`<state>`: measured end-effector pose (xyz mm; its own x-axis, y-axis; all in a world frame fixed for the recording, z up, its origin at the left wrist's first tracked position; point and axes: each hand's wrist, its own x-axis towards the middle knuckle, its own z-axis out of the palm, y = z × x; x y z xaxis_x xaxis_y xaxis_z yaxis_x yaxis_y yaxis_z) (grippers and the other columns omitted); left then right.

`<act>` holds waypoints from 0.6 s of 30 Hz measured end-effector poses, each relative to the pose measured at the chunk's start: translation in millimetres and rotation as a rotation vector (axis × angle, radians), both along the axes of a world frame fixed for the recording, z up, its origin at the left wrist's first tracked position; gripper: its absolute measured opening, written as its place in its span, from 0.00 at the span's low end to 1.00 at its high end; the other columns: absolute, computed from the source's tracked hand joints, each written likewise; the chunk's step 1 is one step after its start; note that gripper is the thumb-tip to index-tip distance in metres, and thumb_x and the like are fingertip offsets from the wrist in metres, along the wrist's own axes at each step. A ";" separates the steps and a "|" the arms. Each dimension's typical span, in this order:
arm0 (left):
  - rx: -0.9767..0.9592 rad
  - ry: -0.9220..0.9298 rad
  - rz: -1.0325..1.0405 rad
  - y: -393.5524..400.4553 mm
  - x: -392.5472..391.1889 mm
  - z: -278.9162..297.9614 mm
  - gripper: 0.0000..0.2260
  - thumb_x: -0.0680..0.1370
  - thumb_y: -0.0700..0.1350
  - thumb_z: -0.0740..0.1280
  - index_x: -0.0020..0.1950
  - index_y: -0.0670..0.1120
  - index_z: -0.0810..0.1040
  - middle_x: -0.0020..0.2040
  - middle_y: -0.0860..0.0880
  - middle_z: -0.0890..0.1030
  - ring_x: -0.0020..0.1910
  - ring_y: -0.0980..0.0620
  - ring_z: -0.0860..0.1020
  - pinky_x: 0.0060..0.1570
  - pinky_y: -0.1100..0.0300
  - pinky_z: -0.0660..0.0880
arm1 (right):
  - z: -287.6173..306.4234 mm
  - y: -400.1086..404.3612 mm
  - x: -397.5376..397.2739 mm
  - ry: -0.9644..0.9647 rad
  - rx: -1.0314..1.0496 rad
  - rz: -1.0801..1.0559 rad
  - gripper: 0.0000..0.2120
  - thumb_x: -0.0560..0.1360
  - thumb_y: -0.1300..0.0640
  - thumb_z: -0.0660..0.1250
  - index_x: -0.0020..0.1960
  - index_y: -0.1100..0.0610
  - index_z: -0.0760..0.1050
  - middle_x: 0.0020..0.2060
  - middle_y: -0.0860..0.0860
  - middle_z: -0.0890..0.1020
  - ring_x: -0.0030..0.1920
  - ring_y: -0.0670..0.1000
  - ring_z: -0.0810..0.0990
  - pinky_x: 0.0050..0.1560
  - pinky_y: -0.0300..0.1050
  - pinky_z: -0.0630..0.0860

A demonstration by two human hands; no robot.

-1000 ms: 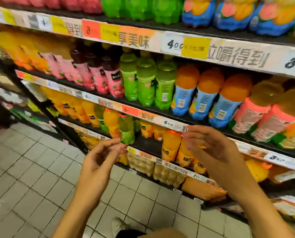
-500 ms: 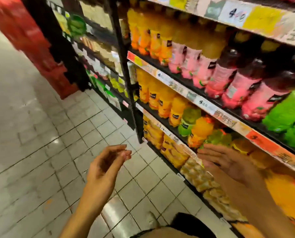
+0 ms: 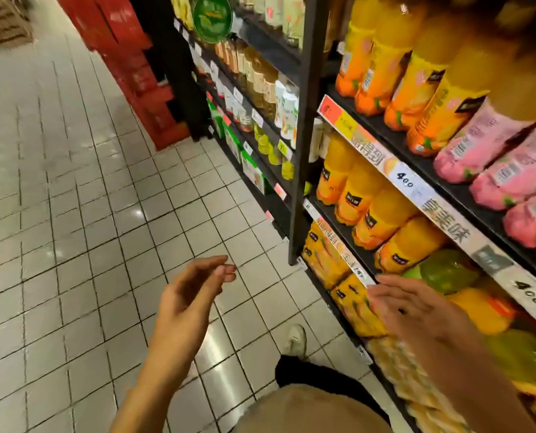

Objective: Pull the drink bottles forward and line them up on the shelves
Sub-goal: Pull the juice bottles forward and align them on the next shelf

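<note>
Since half a second ago my view has swung further left and down the aisle: more floor (image 3: 73, 214), the red crates (image 3: 129, 67) and the next shelf bay now show, and the dark and green bottles that filled the right side have gone out of frame. My left hand (image 3: 191, 301) hangs over the floor much as it did, loosely curled and grasping nothing. My right hand (image 3: 416, 310) has stayed low by the shelves, fingers spread flat, released, in front of the bottom packs (image 3: 354, 304) (I cannot tell if it touches them).

The orange bottles (image 3: 382, 217) stand in a row along the second shelf's front edge, a green bottle (image 3: 447, 270) at the near end just above my right hand. More orange bottles (image 3: 382, 57) and pink bottles (image 3: 485, 142) fill the shelf above, behind the price strip (image 3: 410, 182).

The bottles' tops are cut off by the frame. The lower right is badly blurred; the yellow and green shapes past my wrist are hard to make out. My shoe (image 3: 296, 340) shows below.
</note>
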<state>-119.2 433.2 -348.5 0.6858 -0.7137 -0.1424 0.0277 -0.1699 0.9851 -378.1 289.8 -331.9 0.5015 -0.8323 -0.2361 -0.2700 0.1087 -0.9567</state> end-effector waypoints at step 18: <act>-0.172 -0.062 -0.386 -231.2 164.4 35.7 0.13 0.76 0.51 0.66 0.57 0.48 0.81 0.51 0.49 0.85 0.54 0.52 0.82 0.56 0.65 0.76 | 49.9 -159.3 179.8 -0.114 -0.239 -0.140 0.15 0.71 0.49 0.72 0.58 0.43 0.79 0.53 0.44 0.84 0.56 0.44 0.82 0.56 0.37 0.77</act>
<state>45.2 202.1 -312.8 0.3668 -0.9297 0.0342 -0.0661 0.0106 0.9978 -198.2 130.6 -281.9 0.3903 -0.9203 0.0258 -0.1578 -0.0944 -0.9829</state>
